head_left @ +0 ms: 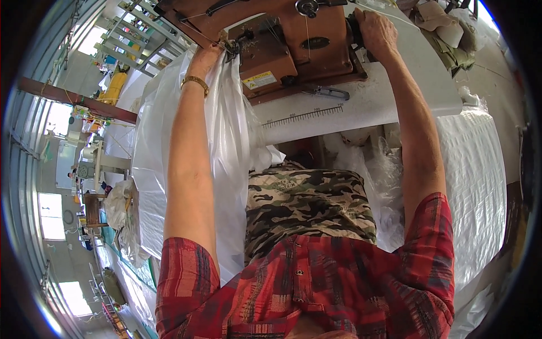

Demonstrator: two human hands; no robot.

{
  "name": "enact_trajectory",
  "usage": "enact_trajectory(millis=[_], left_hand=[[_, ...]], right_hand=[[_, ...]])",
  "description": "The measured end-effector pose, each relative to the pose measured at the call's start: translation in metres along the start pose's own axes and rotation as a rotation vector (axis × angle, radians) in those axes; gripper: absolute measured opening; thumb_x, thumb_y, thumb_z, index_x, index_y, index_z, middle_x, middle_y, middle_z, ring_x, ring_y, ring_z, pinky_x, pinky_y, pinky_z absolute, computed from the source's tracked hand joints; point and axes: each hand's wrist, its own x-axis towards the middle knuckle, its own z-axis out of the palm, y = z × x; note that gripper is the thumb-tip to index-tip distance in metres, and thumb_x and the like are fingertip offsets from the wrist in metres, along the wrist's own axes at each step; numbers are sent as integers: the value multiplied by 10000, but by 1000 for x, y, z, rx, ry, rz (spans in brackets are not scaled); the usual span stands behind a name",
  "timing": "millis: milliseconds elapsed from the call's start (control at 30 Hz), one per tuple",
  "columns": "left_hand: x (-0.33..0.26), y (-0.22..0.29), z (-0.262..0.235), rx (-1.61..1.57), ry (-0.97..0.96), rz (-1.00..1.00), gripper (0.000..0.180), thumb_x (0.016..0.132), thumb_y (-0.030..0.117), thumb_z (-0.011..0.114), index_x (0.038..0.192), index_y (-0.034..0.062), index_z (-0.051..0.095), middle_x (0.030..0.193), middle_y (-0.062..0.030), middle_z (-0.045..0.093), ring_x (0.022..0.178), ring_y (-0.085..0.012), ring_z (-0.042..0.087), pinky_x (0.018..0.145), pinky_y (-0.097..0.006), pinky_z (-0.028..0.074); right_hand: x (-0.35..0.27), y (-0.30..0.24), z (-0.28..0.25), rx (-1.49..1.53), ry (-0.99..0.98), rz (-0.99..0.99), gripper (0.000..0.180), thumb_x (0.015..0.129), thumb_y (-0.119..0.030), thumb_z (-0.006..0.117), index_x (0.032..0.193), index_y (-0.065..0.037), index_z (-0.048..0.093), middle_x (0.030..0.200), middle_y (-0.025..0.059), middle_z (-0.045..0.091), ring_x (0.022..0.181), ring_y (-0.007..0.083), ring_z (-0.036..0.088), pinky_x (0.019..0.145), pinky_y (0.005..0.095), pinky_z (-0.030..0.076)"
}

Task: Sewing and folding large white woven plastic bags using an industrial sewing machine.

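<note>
A brown industrial sewing machine stands on a white table in front of me. My left hand, with a gold bracelet at the wrist, pinches white plastic sheeting at the machine's needle end. The sheeting hangs down from there over the table's left edge. My right hand rests on the handwheel at the machine's right end, fingers curled around it.
A ruler scale is printed along the table's front edge. Metal snips lie by the machine's base. White woven fabric is piled at my right. Camouflage trousers cover my lap. Another white heap lies far left.
</note>
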Motion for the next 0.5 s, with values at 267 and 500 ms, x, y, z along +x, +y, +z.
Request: enact_trajectory(millis=[267, 500], left_hand=[[-3, -4, 10, -96, 117, 177, 309, 896, 196, 483, 1108, 16, 618, 1149, -188, 625, 1052, -337, 584, 912, -373, 441], [-4, -17, 1, -18, 50, 97, 432, 932, 389, 491, 1193, 61, 592, 1228, -157, 608, 1143, -371, 541, 940, -411, 439]], right_hand=[[-23, -7, -1, 119, 204, -80, 464, 969, -444, 425, 884, -70, 688, 856, 196, 678, 837, 410, 645, 737, 497, 500], [-10, -14, -11, 44, 43, -113, 471, 980, -441, 399, 893, -79, 687, 831, 186, 678, 805, 397, 652, 714, 487, 505]])
